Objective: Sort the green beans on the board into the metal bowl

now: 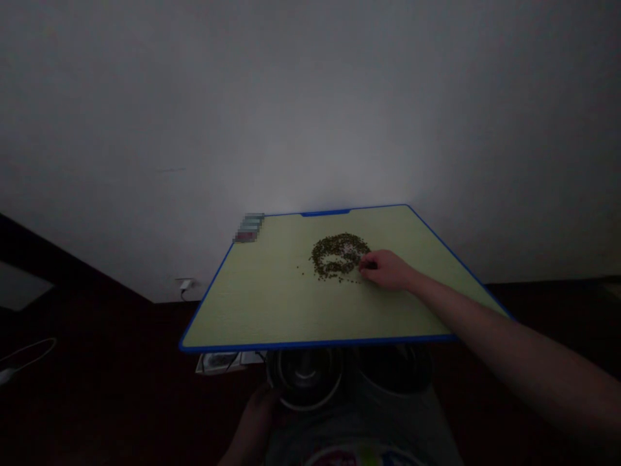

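Small brown-green grains [339, 243] lie in a loose ring on a pale yellow board [272, 304] with a blue edge. At the ring's right side is my right hand [385, 268], fingers curled in toward the thumb. Whatever is between those fingertips is hidden or too small to name. Below the board's front edge, a round metal bowl [334, 391] rests at my lap. My left hand [257, 411] grips its left rim, though dim light blurs the fingers. A second, darker round container [395, 372] stands to the right of the bowl.
A pale wall [310, 110] rises behind the board. A pixelated patch [250, 228] covers the board's far left corner. A white plug [185, 284] sits low on the wall. Under the board's front left is a flat pale item [218, 364]; a white cable [33, 346] lies far left.
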{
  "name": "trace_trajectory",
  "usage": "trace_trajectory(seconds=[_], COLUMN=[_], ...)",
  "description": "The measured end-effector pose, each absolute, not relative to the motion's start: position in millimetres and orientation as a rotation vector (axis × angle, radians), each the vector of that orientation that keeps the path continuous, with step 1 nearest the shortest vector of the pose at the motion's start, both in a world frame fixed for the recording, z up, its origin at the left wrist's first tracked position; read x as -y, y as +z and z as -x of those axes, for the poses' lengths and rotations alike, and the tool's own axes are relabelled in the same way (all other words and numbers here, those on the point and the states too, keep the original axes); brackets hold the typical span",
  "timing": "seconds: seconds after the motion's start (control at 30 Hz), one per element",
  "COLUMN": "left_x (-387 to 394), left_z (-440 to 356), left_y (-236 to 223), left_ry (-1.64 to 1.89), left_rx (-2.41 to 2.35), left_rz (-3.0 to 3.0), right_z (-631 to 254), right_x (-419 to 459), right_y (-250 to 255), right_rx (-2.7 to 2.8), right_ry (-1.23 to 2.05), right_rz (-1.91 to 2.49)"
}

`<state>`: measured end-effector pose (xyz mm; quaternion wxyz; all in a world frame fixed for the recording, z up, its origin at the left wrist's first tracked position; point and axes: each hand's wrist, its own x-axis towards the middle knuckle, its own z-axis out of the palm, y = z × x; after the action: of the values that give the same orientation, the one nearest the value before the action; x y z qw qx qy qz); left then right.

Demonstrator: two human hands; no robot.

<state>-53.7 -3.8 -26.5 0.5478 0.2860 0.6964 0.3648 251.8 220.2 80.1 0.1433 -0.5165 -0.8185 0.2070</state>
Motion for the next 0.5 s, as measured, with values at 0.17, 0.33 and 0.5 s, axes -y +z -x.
trace_trajectory(seconds=[0.17, 0.33, 0.5], left_x=[5, 7, 9], left_z=[51, 38, 31], left_y=[-19, -17, -15], left_ry=[0.958, 1.035, 1.050], left_rx=[-1.628, -1.484, -1.324], left_rz=[-0.649, -0.397, -0.340], right_z=[-248, -241, -235], right_x=[-219, -216, -213], right_y=[80, 81, 81], right_rx=[2.355, 2.367, 2.384], right_ry=[0.603, 0.612, 0.595], right_rz=[1.481, 1.486, 1.458])
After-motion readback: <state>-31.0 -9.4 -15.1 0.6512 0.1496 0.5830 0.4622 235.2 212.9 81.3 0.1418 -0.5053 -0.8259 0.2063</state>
